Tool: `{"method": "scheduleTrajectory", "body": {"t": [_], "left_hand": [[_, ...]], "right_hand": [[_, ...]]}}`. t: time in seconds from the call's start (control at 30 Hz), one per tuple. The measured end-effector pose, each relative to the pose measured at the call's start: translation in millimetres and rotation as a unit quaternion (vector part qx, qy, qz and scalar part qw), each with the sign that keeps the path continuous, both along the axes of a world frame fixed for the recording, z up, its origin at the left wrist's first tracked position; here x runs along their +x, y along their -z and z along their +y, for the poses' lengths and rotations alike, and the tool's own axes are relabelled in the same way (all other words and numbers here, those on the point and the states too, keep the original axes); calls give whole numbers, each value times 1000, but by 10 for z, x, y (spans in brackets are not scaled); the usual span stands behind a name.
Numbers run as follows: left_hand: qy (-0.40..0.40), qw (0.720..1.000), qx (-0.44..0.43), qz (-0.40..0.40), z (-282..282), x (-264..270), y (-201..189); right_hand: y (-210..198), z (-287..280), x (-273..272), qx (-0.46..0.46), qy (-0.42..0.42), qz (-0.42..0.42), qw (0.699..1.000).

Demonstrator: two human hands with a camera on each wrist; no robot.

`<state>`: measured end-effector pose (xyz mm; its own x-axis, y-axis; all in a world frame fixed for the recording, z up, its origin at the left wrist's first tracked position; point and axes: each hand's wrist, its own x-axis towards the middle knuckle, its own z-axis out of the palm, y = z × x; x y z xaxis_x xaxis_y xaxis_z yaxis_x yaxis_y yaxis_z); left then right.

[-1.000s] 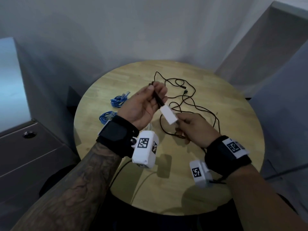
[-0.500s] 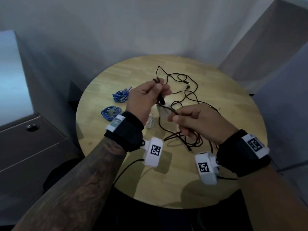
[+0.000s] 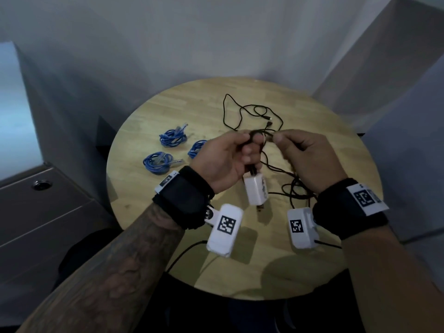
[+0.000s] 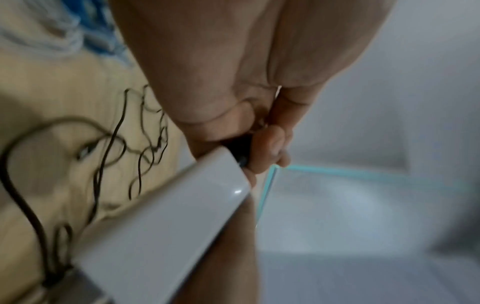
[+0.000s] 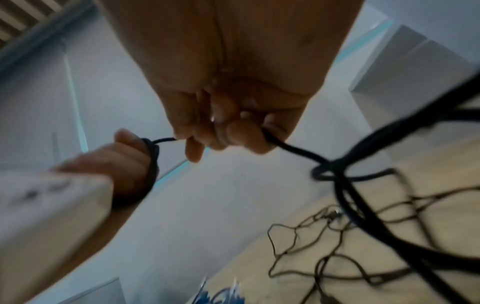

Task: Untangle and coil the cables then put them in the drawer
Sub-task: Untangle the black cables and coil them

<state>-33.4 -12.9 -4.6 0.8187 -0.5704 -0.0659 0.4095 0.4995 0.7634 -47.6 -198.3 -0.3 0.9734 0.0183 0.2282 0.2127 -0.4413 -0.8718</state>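
Black cable (image 3: 264, 134) blurs between both grips; plug hidden.

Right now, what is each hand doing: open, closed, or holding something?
Left hand: closed, gripping the black cable near its white charger.
Right hand: closed, pinching the same black cable.

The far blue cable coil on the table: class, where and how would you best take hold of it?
Probably from above, pinching across the middle of the blue cable coil, where its strands lie bunched together. It lies flat on the table, apart from the other coils, with plug ends sticking out.
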Motion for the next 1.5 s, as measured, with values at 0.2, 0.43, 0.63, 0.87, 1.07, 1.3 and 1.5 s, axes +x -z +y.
{"method": "scheduleTrajectory", "body": {"t": [0.2, 0.43, 0.63, 0.87, 1.07, 1.3, 1.5], "left_hand": [[-197, 965, -159, 74, 129, 167, 49], [-378, 925, -34, 1, 137, 246, 178], [-259, 820, 388, -331, -56, 51, 263], [-138, 863, 378, -304, -109, -9, 152], [-162, 985, 60, -8, 12, 54, 42], [-150, 981, -56, 110, 144, 116, 45], [-154, 964, -150, 153, 288, 154, 7]], "right_hand": [[172, 106, -58, -114, -126, 207, 963], [30, 64, -156, -174, -156, 215, 948], [-153, 41, -182, -100, -78, 19, 992], [21, -115, -3, -148, -1, -73, 986], [122, -334, 118, -272, 3, 80, 959], [159, -383, 145, -218, -6, 82, 973], [212, -447, 167, -237, 14, 205, 949]]}}
